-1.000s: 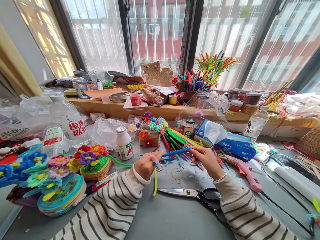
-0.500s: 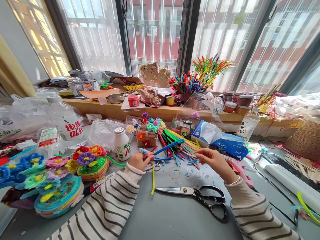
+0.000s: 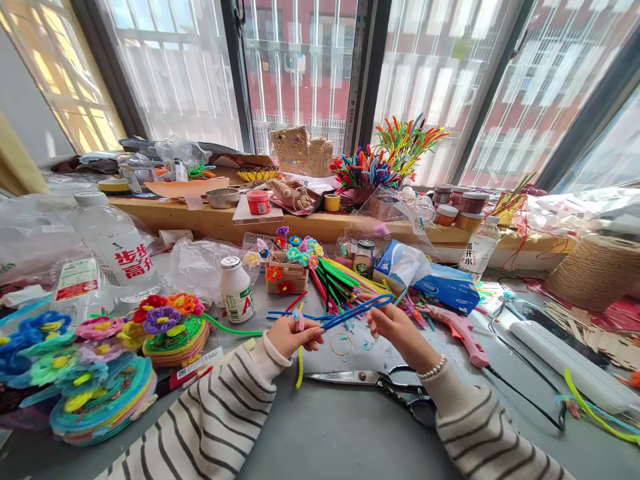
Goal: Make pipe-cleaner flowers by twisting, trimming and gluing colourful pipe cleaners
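Blue pipe cleaners (image 3: pixel 345 315), bent into a long loop, stretch between my two hands over the grey table. My left hand (image 3: pixel 296 333) is closed around them, and their loose ends stick out to its left. A small pink and light-blue piece also shows at these fingers. At the loop's right end, my right hand (image 3: pixel 397 330) has its fingers bent close to the blue strands; whether they pinch them cannot be made out. Below the hands lie large black-handled scissors (image 3: pixel 363 377), and a yellow pipe cleaner (image 3: pixel 300 368) hangs or lies just under my left hand.
Pipe-cleaner flowers (image 3: pixel 160 319) and a white bottle (image 3: pixel 237 293) stand at left. Behind the hands are a flower basket (image 3: pixel 287 279) and a pile of coloured pipe cleaners (image 3: pixel 334 280). A pink glue gun (image 3: pixel 457 332) and a blue tissue pack (image 3: pixel 447 287) lie at right.
My right hand has moved left and down, closer to the blue loop's end. The loop now points more level to the right. The whole view has shifted slightly.
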Available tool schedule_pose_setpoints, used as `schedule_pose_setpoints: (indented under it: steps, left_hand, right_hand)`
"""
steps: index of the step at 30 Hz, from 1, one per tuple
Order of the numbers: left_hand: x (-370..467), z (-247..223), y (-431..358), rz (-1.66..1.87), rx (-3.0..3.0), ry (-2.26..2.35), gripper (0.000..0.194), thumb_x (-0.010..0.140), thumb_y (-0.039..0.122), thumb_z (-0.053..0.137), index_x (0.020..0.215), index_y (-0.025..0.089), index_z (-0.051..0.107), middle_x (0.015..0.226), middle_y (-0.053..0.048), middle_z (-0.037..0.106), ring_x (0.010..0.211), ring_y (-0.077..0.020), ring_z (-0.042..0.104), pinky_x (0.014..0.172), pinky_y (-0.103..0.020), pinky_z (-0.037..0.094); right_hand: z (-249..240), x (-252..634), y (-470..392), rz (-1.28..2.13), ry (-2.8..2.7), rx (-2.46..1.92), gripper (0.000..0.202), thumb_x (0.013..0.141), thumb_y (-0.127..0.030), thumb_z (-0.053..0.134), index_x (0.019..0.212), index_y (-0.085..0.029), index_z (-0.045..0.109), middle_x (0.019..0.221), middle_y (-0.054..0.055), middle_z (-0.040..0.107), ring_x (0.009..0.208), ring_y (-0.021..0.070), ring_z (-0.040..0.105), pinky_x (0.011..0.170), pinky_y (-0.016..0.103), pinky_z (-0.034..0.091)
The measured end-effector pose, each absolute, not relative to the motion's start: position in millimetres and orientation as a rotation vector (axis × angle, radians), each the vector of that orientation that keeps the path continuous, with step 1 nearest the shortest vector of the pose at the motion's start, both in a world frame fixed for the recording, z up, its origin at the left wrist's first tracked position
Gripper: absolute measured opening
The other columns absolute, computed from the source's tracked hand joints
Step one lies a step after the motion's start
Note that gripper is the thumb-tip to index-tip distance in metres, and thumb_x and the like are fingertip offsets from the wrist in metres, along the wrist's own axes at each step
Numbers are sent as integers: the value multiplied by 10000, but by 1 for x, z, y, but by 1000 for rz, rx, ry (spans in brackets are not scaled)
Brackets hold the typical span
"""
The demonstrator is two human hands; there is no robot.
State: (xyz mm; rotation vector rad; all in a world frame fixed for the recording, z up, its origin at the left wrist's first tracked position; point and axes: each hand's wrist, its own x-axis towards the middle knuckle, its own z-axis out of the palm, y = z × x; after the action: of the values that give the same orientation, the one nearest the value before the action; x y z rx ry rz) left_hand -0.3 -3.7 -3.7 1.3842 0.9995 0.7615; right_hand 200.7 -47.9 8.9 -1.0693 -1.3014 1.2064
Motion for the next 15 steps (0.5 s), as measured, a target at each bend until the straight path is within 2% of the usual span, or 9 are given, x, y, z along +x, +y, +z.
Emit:
schedule_pose_setpoints:
  steps: [3, 5, 15]
  left_hand:
    - [1, -7, -7, 675, 1335, 968, 314, 453, 336, 649, 621, 101, 525, 459, -15, 604, 383, -109, 542, 404, -214, 424]
    - [1, -9, -7, 641, 1300, 968, 319, 452, 320, 655, 623, 118, 477, 458, -8, 608, 387, -119, 552, 395, -214, 422]
    - [-1, -8, -3, 676, 1179, 1033, 321, 413, 315, 674, 592, 95, 524, 496, -27, 621, 456, -130, 577, 459, -226, 452]
  right_hand:
    - [5, 171, -27, 1252, -1199, -970, 261, 703, -365, 468, 799, -146, 572, 469, -61, 355, 401, 31, 330, 369, 151, 262]
    - [3, 158, -20, 1238, -1195, -958, 283, 705, -375, 457, 713, -123, 587, 462, -54, 372, 382, 26, 316, 354, 156, 235]
    - [-9, 158, -17, 1123, -1277, -1049, 256, 689, -379, 467, 658, -134, 535, 474, -34, 459, 370, 50, 367, 348, 170, 288]
